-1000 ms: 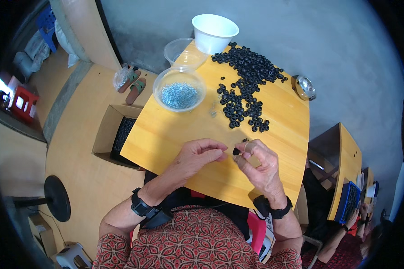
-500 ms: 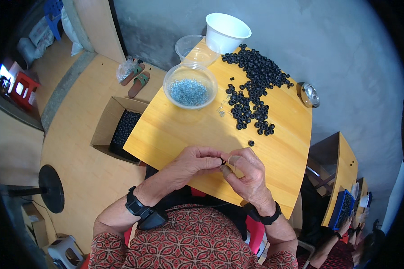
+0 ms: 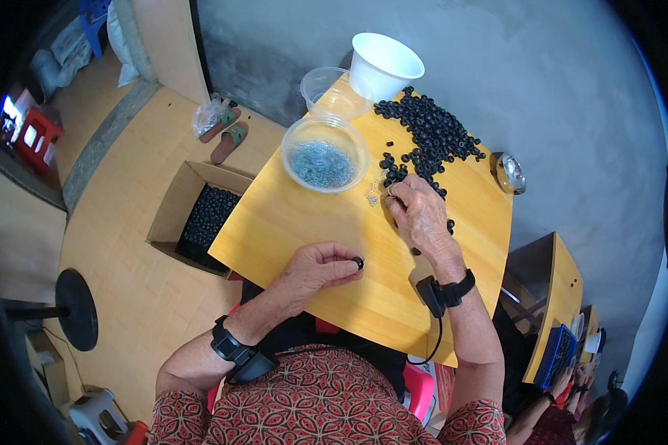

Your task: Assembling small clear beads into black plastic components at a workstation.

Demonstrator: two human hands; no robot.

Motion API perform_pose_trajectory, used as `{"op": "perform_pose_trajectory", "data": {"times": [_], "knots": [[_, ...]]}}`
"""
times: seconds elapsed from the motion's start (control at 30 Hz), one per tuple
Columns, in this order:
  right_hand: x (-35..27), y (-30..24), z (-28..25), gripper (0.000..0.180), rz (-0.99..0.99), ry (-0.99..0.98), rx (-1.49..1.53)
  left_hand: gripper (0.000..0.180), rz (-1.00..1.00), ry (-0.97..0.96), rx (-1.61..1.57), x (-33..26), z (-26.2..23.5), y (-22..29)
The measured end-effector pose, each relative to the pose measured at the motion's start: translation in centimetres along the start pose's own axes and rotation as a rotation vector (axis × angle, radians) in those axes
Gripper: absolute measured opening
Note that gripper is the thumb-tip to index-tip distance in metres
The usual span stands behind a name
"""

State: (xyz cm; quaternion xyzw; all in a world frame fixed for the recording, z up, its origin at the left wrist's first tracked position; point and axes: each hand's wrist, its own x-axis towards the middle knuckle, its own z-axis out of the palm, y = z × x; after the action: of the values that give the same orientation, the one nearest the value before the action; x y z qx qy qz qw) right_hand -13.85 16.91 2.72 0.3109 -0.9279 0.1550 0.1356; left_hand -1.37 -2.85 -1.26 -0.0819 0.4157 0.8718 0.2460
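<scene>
My left hand (image 3: 315, 273) is closed over the near part of the table, pinching a small black ring-shaped part (image 3: 358, 262) between thumb and forefinger. Farther forward, my right hand (image 3: 421, 213) reaches the near end of a loose pile of black ring-shaped parts (image 3: 434, 130). Its fingers are curled together and point down at the tabletop; whatever lies between their tips is hidden. Just left of those fingertips lie a few tiny silvery metal pieces (image 3: 372, 196). A clear round tub (image 3: 289, 165) of similar small bluish-silver pieces (image 3: 323, 163) stands to the left.
Behind the tub are another clear container (image 3: 310, 85) and a white bowl (image 3: 382, 81). A shiny metal dish (image 3: 510, 173) sits at the table's right edge by the wall. On the floor left stands a cardboard box (image 3: 167, 204) of black parts. Another person's hand (image 3: 560, 384) shows lower right.
The hands were together at the near side of the table; now they are apart. My right hand has moved forward to the pile, while my left hand stays near with the black part.
</scene>
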Motion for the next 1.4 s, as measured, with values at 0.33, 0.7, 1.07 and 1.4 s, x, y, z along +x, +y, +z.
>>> {"op": "perform_pose_trajectory", "data": {"times": [0.33, 0.7, 1.07, 1.4], "knots": [[0.2, -1.1, 0.8, 0.008, -0.037, -0.001, -0.049, 0.023, 0.024, 0.003, -0.08, 0.2, -0.4, -0.4], [-5.8, -7.7, -2.0, 0.012, 0.271, 0.027, 0.775, 0.024, 0.102, 0.007, -0.077, 0.3, -0.2, -0.9], [-6.8, -9.1, -1.9, 0.017, 0.214, 0.07, 0.676, 0.022, 0.155, -0.009, -0.042, 0.0, -0.1, -1.0], [-7.0, -8.6, -1.8, 0.022, -0.136, 0.151, 0.345, 0.021, 0.069, 0.006, -0.075, -0.1, 0.2, -0.5]]}}
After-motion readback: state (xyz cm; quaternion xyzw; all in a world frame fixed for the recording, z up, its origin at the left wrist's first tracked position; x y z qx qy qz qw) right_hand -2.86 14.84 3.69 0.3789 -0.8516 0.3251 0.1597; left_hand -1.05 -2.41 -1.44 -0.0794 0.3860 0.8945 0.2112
